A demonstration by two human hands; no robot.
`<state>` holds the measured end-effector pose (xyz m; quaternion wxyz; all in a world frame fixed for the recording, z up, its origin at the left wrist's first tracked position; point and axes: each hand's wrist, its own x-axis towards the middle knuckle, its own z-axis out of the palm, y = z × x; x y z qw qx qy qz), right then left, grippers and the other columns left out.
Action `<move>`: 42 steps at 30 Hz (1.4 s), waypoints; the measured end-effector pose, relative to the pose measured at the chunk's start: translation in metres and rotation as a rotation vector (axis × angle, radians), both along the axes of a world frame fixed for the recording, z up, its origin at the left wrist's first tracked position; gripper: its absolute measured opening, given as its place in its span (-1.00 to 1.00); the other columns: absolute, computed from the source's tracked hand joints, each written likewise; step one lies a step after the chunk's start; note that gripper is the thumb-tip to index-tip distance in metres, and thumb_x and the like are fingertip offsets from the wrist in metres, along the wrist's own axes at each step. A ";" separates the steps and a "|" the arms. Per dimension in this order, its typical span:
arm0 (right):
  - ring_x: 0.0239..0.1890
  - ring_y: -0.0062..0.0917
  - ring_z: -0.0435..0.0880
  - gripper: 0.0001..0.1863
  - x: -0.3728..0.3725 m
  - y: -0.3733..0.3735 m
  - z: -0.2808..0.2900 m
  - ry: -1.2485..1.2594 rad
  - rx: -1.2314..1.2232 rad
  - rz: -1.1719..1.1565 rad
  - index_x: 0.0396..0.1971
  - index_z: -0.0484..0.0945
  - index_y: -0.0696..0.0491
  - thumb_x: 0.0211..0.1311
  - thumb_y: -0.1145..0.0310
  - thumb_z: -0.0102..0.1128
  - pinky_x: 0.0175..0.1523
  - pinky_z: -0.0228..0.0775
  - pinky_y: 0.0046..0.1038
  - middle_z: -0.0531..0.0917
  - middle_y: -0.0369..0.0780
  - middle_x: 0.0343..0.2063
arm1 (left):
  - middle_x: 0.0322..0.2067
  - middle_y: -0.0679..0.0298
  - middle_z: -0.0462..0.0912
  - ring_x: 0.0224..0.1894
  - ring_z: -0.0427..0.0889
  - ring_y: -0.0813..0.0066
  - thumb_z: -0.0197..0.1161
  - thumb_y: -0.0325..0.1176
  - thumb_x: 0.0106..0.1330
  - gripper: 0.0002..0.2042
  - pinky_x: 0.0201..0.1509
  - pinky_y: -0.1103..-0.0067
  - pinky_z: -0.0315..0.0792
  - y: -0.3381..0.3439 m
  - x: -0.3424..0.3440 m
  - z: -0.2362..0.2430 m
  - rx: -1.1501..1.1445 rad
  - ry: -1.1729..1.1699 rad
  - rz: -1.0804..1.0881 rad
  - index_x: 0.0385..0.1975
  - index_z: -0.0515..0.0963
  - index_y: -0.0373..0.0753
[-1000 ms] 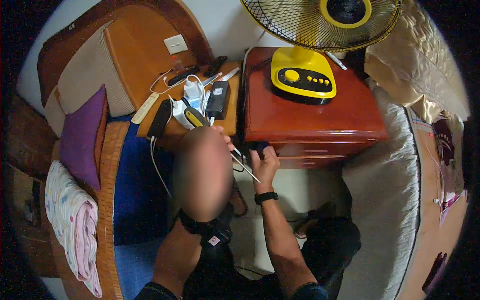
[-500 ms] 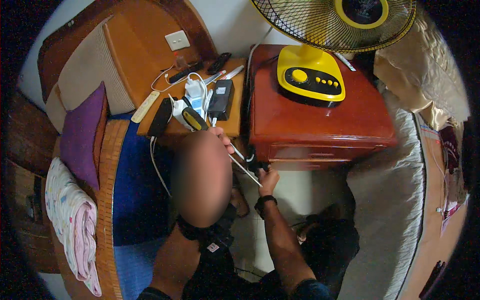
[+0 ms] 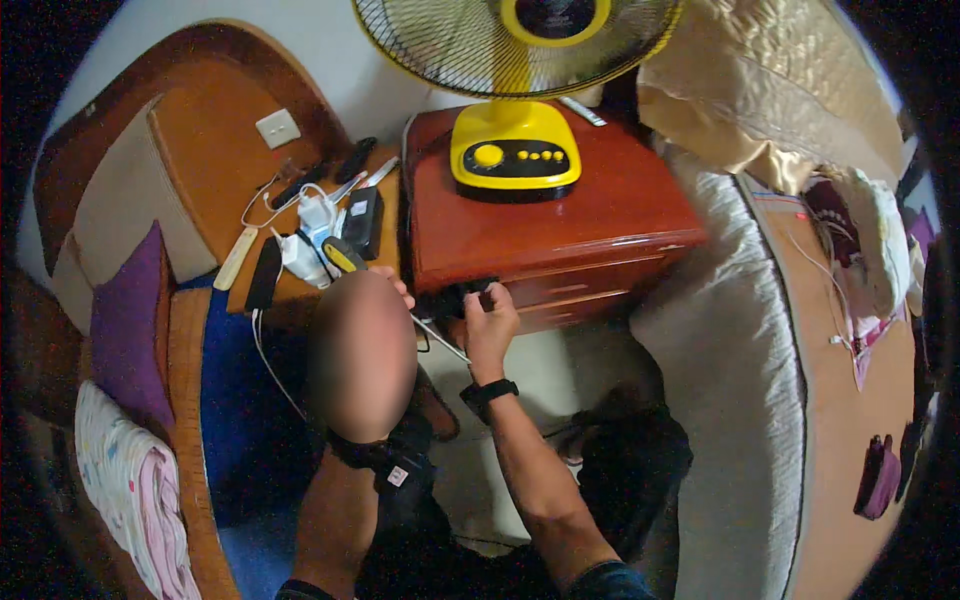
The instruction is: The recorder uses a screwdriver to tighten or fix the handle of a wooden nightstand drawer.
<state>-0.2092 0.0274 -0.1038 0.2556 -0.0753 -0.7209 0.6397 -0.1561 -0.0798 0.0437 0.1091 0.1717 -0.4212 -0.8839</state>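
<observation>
A screwdriver [image 3: 343, 254] with a yellow and black handle and a long metal shaft slants down to the right, held in my left hand [image 3: 397, 287]. Those fingers curl round it below the handle, while a blur covers most of that hand. The shaft's far end reaches beside my right wrist. My right hand [image 3: 490, 325] is closed with fingertips pinched on a small black object [image 3: 487, 299], in front of the red cabinet's [image 3: 550, 240] drawers. Its exact kind is hard to make out against the dark gap there. A dark band circles my right wrist.
A yellow fan [image 3: 515, 150] stands on the cabinet. To its left, a wooden side table [image 3: 205, 165] carries a power strip, white plugs, a black adapter [image 3: 362, 222], remotes and cables. A grey-covered bed [image 3: 720, 400] lies right; a blue seat [image 3: 250, 400] with purple cushion [image 3: 132, 320] lies left.
The whole view has shifted, so the furniture appears farther left. My right hand has come up closer to the cabinet's drawers. The screwdriver remains in my left hand.
</observation>
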 end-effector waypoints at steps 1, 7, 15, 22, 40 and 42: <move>-0.31 -0.17 0.59 -0.85 0.001 0.005 0.004 0.006 0.021 -0.004 -0.40 0.54 0.19 0.07 0.46 0.30 -0.16 0.42 -0.30 0.60 -0.06 -0.40 | -0.44 0.41 0.52 -0.37 0.47 0.57 0.28 -0.24 0.27 -0.84 -0.23 0.64 0.28 0.003 0.000 0.002 0.005 -0.008 0.013 -0.30 0.54 -0.15; -0.26 -0.29 0.66 -0.89 -0.008 0.069 0.014 0.006 0.122 -0.071 -0.37 0.60 0.15 0.08 0.50 0.30 -0.09 0.47 -0.34 0.67 -0.10 -0.35 | -0.44 0.42 0.54 -0.39 0.49 0.58 0.23 -0.23 0.32 -0.86 -0.31 0.64 0.27 0.007 -0.003 -0.004 0.025 -0.010 -0.048 -0.27 0.54 -0.12; -0.31 -0.33 0.68 -0.88 -0.037 0.200 0.017 -0.005 0.283 -0.340 -0.36 0.61 0.15 0.11 0.45 0.27 -0.10 0.47 -0.37 0.70 -0.12 -0.39 | -0.42 0.43 0.53 -0.38 0.47 0.59 0.25 -0.17 0.31 -0.81 -0.32 0.66 0.25 0.004 -0.014 -0.012 0.045 0.005 -0.063 -0.24 0.52 -0.11; -0.33 -0.24 0.67 -0.83 -0.044 0.257 0.077 0.149 0.353 -0.323 -0.27 0.57 0.17 0.15 0.45 0.26 -0.14 0.46 -0.31 0.68 -0.08 -0.38 | -0.45 0.45 0.54 -0.39 0.49 0.60 0.21 -0.19 0.35 -0.85 -0.33 0.67 0.26 0.035 0.002 0.002 0.043 0.016 -0.192 -0.27 0.53 -0.09; -0.45 -0.08 0.67 -0.88 -0.047 0.114 0.104 0.162 1.001 0.130 -0.31 0.52 0.06 0.13 0.49 0.09 -0.39 0.55 -0.13 0.60 -0.03 -0.42 | -0.43 0.44 0.53 -0.38 0.47 0.60 0.21 -0.17 0.35 -0.84 -0.27 0.65 0.26 0.055 -0.005 -0.004 0.067 -0.034 -0.181 -0.26 0.53 -0.08; -0.38 -0.08 0.67 -0.88 -0.079 0.175 0.080 0.222 1.027 0.018 -0.33 0.54 0.04 0.14 0.48 0.06 -0.32 0.54 -0.10 0.63 -0.03 -0.40 | -0.43 0.44 0.52 -0.39 0.46 0.59 0.21 -0.17 0.35 -0.84 -0.28 0.64 0.26 0.056 -0.001 0.000 0.113 -0.009 -0.195 -0.26 0.53 -0.09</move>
